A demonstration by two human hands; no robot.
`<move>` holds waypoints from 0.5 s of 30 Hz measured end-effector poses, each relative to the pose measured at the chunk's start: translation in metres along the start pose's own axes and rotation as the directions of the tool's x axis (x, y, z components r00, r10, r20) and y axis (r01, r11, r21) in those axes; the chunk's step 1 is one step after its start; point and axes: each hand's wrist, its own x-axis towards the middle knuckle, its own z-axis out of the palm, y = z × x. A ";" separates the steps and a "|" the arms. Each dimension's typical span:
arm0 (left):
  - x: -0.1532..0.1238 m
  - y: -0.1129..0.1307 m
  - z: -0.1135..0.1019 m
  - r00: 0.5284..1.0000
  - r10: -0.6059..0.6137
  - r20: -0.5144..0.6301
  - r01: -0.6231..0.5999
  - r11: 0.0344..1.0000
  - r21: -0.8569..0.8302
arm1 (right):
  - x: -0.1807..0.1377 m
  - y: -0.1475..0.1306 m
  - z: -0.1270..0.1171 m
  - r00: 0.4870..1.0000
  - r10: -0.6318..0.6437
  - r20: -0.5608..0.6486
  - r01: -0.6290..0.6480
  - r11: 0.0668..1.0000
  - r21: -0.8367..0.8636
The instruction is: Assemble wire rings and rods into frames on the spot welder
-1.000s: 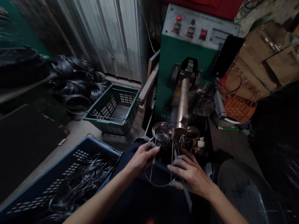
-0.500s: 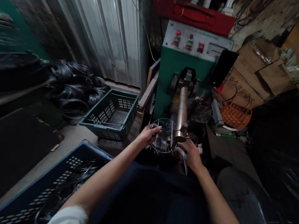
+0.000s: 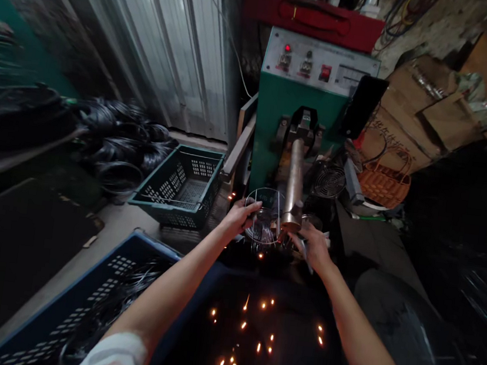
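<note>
My left hand (image 3: 240,216) grips the left rim of a round wire frame (image 3: 263,216) and holds it against the tip of the metal arm (image 3: 294,180) of a green welding machine (image 3: 309,102). On the frame's right side my right hand (image 3: 313,244) is closed on thin wire rods (image 3: 306,250). Orange sparks (image 3: 252,331) fall over the dark cloth on my lap.
A blue crate (image 3: 77,310) of wire rings sits at lower left. Beyond it stands an empty green crate (image 3: 181,184), with black wire coils (image 3: 120,138) behind. A small fan (image 3: 330,181), a wicker basket (image 3: 383,185) and cardboard boxes (image 3: 430,110) crowd the right of the machine.
Both hands moved forward from my lap, carrying the wire frame to the machine's arm tip. Sparks now scatter down over my lap.
</note>
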 end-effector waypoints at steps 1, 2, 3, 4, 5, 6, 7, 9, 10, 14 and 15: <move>-0.005 0.001 0.001 1.000 0.000 -0.003 0.000 1.000 0.004 | 0.001 -0.002 -0.002 0.997 0.073 -0.032 -0.071 0.996 0.045; -0.012 0.002 0.004 1.000 -0.001 -0.003 0.001 1.000 0.010 | 0.000 -0.005 -0.004 0.986 0.156 -0.057 -0.150 0.983 0.101; -0.022 0.001 0.007 1.000 -0.003 -0.002 0.003 1.000 0.017 | -0.002 -0.008 -0.007 0.970 0.238 -0.057 -0.226 0.960 0.163; -0.035 -0.003 0.011 1.000 -0.009 -0.004 0.009 1.000 0.025 | -0.006 -0.012 -0.010 0.952 0.305 -0.025 -0.291 0.930 0.225; -0.050 -0.009 0.015 1.000 -0.018 -0.006 0.018 0.999 0.034 | -0.012 -0.016 -0.013 0.937 0.349 0.033 -0.344 0.896 0.280; -0.067 -0.018 0.020 0.999 -0.033 -0.024 0.034 0.999 0.041 | -0.020 -0.020 -0.015 0.922 0.372 0.109 -0.387 0.863 0.326; -0.086 -0.029 0.025 0.997 -0.055 -0.047 0.057 0.997 0.050 | -0.031 -0.024 -0.018 0.903 0.383 0.194 -0.429 0.829 0.359; -0.120 -0.054 0.036 0.994 -0.084 -0.074 0.089 0.994 0.068 | -0.054 -0.029 -0.022 0.852 0.403 0.335 -0.514 0.765 0.388; -0.134 -0.065 0.042 0.994 -0.079 -0.075 0.084 0.994 0.074 | -0.065 -0.028 -0.025 0.828 0.415 0.377 -0.548 0.745 0.381; -0.146 -0.084 0.070 0.998 -0.053 0.028 0.048 0.983 0.177 | -0.089 -0.005 -0.040 0.823 0.486 0.295 -0.551 0.810 0.202; -0.140 -0.083 0.077 0.997 -0.050 0.057 0.038 0.980 0.194 | -0.088 0.005 -0.044 0.836 0.500 0.225 -0.535 0.834 0.133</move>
